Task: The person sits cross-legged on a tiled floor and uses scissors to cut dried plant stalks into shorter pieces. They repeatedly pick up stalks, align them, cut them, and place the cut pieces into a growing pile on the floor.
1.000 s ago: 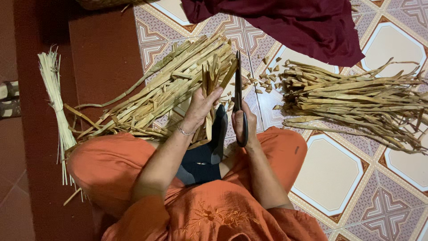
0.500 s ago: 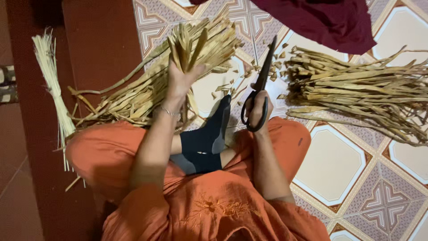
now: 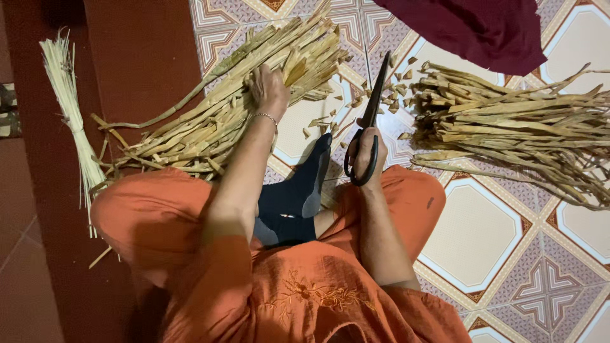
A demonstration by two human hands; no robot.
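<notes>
Warm, dim indoor light; left side shadowed, picture fairly sharp.

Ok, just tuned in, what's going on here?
A person in orange clothes sits on the tiled floor. The left hand rests on the left pile of dried strips, its grip on them hidden. The right hand holds black scissors, blades nearly shut, pointing away. Cut scraps lie between that pile and a second pile on the right.
</notes>
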